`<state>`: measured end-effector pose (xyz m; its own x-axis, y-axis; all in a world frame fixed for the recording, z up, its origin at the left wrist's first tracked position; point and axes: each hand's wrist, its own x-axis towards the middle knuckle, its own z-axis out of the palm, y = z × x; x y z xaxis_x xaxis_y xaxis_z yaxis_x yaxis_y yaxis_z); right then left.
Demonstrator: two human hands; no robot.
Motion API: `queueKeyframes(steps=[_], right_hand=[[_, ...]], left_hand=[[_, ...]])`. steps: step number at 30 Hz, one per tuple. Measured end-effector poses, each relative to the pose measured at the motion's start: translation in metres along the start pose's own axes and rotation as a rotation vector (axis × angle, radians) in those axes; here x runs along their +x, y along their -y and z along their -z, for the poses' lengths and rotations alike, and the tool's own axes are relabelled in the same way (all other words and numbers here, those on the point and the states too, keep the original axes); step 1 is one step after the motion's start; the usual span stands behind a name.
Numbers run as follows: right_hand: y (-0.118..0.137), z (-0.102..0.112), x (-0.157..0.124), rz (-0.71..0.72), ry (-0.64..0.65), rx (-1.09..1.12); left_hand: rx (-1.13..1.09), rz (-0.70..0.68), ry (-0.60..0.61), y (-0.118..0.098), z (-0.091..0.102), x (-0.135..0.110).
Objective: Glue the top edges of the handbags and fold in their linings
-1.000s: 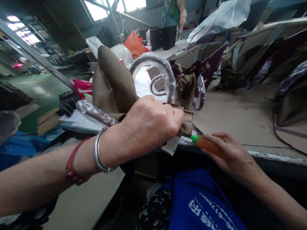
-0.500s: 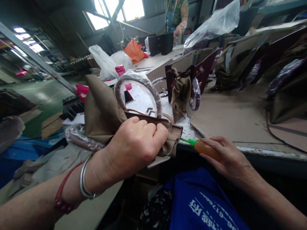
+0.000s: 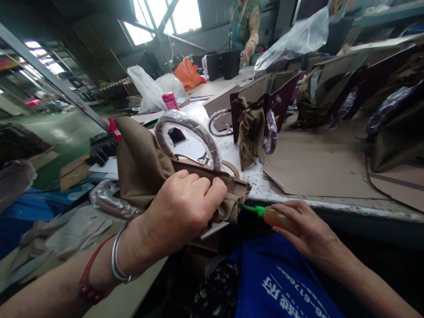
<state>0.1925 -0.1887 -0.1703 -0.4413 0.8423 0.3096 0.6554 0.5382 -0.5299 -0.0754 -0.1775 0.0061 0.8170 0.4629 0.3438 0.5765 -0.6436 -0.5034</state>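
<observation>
My left hand (image 3: 188, 203) is closed on the edge of a brown handbag (image 3: 141, 165), gripping its fabric near the top seam. The bag's curved handle (image 3: 190, 128) stands up, wrapped in clear plastic, and another wrapped handle (image 3: 114, 198) hangs at its left. In my right hand (image 3: 306, 225) I hold a squeeze bottle (image 3: 281, 221) of amber liquid with a green nozzle. The nozzle tip points left at the bag's folded side edge; whether it touches is hard to make out.
Dark red and brown handbags (image 3: 255, 119) stand on the table at right, on brown sheets (image 3: 314, 172). Farther back are plastic bags (image 3: 145, 88), an orange bag (image 3: 187, 74) and a black box-like item (image 3: 223, 65). A co-worker (image 3: 245, 31) stands behind. A blue apron (image 3: 274, 274) covers my lap.
The squeeze bottle and my right hand have shifted slightly left and down, the nozzle tip lower along the bag's side edge. The bag's top has tilted a little under my left hand.
</observation>
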Motion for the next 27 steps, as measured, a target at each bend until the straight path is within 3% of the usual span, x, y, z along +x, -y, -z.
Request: queueKeyframes(steps=[3,10,22,27], right_hand=[[0.000,0.000,0.000,0.003,0.005,0.014],[-0.011,0.004,0.007,-0.031,-0.144,-0.076],[0.006,-0.007,-0.011,-0.101,0.049,0.096],[0.006,-0.001,-0.005,-0.114,-0.049,0.073]], left_hand=[[-0.009,0.010,-0.010,-0.001,0.001,-0.001],[-0.023,0.023,-0.024,-0.001,0.003,-0.006],[-0.065,0.066,-0.036,-0.005,0.002,-0.014],[-0.088,0.095,-0.057,-0.009,0.003,-0.024]])
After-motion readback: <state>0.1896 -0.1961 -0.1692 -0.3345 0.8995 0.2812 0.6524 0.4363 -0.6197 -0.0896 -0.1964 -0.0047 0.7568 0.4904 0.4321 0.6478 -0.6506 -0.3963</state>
